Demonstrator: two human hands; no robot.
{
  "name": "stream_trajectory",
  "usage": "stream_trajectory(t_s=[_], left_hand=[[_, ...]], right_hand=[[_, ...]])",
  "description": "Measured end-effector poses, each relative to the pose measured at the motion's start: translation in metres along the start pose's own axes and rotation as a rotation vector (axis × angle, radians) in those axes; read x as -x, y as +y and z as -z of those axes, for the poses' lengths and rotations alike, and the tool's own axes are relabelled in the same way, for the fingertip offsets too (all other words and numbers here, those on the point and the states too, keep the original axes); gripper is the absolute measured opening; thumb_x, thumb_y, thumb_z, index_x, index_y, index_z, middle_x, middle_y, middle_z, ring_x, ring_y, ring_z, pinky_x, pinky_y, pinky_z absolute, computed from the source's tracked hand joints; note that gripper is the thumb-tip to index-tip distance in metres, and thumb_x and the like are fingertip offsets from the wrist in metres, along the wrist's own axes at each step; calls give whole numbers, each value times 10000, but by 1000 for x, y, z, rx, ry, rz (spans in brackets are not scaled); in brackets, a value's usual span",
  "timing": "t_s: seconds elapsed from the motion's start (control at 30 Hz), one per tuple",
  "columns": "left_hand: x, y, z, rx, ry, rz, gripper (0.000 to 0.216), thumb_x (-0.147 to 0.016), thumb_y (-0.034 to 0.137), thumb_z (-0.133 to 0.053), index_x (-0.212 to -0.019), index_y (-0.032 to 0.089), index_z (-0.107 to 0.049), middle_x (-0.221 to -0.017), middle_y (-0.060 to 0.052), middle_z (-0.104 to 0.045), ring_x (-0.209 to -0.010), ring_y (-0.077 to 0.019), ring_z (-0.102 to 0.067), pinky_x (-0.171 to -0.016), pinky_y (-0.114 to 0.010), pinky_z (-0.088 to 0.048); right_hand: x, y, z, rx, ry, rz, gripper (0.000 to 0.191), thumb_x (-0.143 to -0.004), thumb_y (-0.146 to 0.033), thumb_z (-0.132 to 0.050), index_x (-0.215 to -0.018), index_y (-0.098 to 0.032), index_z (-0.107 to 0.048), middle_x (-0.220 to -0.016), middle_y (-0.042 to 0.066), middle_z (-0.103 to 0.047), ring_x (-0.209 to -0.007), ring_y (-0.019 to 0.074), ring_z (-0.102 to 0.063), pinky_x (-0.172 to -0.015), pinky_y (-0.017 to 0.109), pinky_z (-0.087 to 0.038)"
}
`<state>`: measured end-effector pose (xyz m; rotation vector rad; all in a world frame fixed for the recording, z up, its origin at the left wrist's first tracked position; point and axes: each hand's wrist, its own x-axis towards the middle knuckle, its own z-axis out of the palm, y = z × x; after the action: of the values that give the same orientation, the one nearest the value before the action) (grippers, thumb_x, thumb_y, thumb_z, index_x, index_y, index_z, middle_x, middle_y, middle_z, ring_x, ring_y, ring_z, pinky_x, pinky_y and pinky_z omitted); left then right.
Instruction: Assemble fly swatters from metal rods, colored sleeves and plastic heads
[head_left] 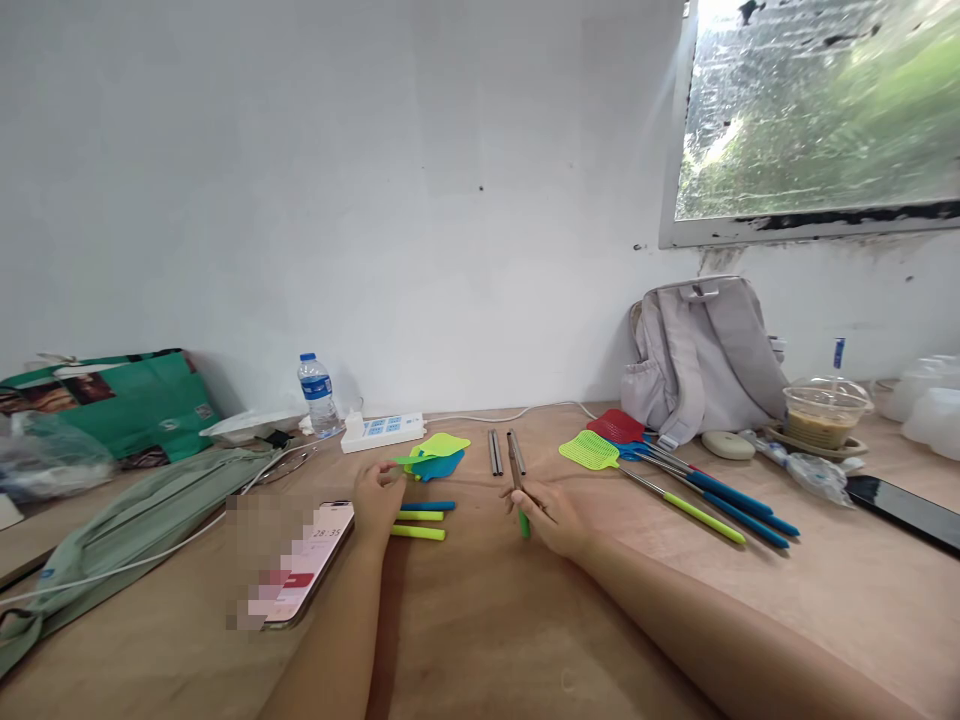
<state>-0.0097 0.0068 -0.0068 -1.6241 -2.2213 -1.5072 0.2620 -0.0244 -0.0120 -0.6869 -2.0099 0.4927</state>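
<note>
My left hand (pixel 380 500) is closed on the edge of a green fly swatter head (pixel 409 459), which it tilts up from a small pile. Beneath lie a yellow-green swatter head (pixel 448 443) and a blue swatter head (pixel 448 466). In my right hand (pixel 551 515) is a metal swatter rod (pixel 514 466) with a green handle (pixel 524 525), its bare tip pointing away from me. Loose metal tubes (pixel 495 453) lie just beyond. Between my hands are a blue handle (pixel 439 506) and two yellow-green handles (pixel 424 533), partly behind my left wrist.
To the right lie several assembled swatters, including a yellow-green swatter (pixel 590 450) and a red swatter head (pixel 616 426). A grey backpack (pixel 709 350), drink cup (pixel 823 415) and dark phone (pixel 904 512) stand farther right. Leftward are a lit phone (pixel 319 560), power strip (pixel 384 432) and water bottle (pixel 319 395).
</note>
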Motion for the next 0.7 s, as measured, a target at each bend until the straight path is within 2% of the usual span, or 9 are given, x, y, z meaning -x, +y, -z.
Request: stream_trajectory(t_s=[0.17,0.33,0.57,0.7], left_hand=[[-1,-2,2,-4,122,22,221,-634,361,-548,-720,158,-567,-820,-71,-610,-815,-231,-567,-771,-358,-432],[-2,-6,1,80,128,54,214,-642,385,-511,-643,174,-542,-645,-35,-602,-636,-197,-576,-657,-320,-439],[-5,-9,-2,102,157,26,144,-598,290,-529,-678,173,-551,-699,-33,-606,-622,-185,-579,-670,-319,-442],[-5,-8,-1,230,180,110,176,-564,240,-559,-724,171,-583,-763,-43,-627,-669,-194,-594,-701,-331,-448]], right_hand=[[3,-4,-2,70,-36,34,313,-883,-352,-328,-894,-178,-588,-667,5,-605,-621,113,-569,-597,198,-408],[4,-12,0,165,-88,79,298,-880,-337,-322,-882,-176,-573,-673,21,-607,-616,119,-572,-578,201,-403],[4,-9,-2,182,-78,48,291,-886,-340,-311,-835,-183,-550,-661,16,-597,-590,116,-556,-564,202,-392],[4,-4,-3,141,-25,-7,305,-884,-363,-315,-795,-178,-540,-646,12,-582,-591,114,-549,-576,204,-391]])
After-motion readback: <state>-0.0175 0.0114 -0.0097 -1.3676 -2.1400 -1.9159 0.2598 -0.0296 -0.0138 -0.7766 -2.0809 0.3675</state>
